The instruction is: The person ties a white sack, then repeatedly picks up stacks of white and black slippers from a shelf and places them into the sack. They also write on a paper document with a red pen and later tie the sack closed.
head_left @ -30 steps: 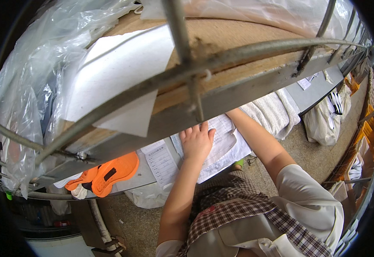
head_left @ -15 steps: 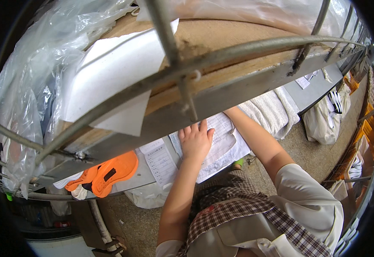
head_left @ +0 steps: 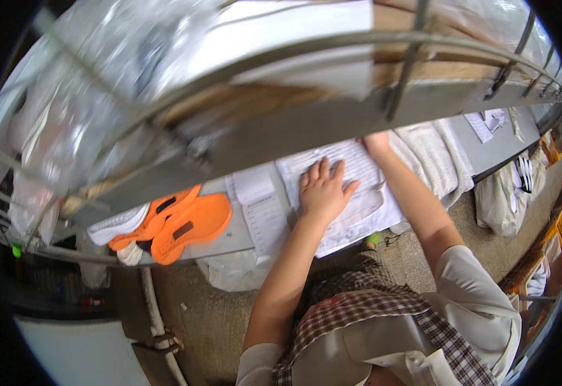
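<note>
My left hand [head_left: 326, 192] lies flat with spread fingers on a stack of ruled paper sheets [head_left: 357, 212] on the grey table. Its fingertips show just below the overhanging shelf. At the upper right corner of the same sheets is my right hand [head_left: 376, 141]. The shelf edge hides most of its fingers, so whether it grips anything does not show. Left of the stack lies a narrow printed slip [head_left: 265, 222]. A folded white towel [head_left: 430, 157] rests just right of my right forearm.
The metal shelf edge [head_left: 274, 138] and its curved rail cross above the table. Clear plastic bags and a white sheet [head_left: 294, 38] lie on the shelf. Orange insole-shaped pieces [head_left: 194, 225] sit at the table's left. A white bag [head_left: 503, 196] stands at the right.
The view has shifted, so more of the table and sheets shows below the shelf. My left hand stays flat on the sheets; part of my right hand now shows at their upper edge.
</note>
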`<control>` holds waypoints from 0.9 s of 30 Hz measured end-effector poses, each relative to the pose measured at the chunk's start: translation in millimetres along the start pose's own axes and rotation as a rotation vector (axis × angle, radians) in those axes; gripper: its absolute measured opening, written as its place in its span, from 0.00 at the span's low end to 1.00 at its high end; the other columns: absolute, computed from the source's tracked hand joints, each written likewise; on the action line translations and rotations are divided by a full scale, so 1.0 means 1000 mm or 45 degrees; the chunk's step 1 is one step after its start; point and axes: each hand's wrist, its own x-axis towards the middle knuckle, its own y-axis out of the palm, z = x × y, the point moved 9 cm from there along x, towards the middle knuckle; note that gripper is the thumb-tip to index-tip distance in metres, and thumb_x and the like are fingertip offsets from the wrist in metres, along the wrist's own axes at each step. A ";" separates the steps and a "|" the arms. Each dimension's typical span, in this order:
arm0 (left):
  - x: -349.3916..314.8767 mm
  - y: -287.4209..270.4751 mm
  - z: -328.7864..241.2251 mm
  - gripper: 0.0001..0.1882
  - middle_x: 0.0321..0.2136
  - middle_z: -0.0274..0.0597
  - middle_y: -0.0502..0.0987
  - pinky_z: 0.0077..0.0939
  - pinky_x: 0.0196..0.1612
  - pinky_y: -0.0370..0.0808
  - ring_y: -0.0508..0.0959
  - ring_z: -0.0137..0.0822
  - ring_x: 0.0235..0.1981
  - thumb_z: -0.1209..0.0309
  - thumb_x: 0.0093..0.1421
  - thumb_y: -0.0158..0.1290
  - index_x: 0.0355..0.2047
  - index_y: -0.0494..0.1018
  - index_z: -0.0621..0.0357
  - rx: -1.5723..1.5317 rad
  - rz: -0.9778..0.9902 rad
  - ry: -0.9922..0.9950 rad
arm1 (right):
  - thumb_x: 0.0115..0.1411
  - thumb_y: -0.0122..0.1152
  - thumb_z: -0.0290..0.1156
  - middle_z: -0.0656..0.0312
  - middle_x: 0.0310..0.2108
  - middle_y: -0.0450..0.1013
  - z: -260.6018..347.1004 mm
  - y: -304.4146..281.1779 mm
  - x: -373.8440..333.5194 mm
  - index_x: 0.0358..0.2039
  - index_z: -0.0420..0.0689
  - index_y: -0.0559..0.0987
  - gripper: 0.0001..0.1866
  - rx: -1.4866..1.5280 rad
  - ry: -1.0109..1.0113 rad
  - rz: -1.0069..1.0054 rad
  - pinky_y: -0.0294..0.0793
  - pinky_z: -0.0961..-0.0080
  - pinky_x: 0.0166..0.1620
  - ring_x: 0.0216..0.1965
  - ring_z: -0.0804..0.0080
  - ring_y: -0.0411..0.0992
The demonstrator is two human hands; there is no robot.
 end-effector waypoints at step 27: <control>-0.120 -0.060 0.169 0.10 0.25 0.36 0.77 0.18 0.23 0.68 0.71 0.24 0.19 0.68 0.56 0.58 0.33 0.77 0.65 -1.196 -0.224 -0.532 | 0.54 0.61 0.43 0.63 0.49 0.73 0.073 0.023 -0.193 0.41 0.49 0.75 0.17 -1.280 -0.779 1.194 0.57 0.51 0.56 0.57 0.63 0.65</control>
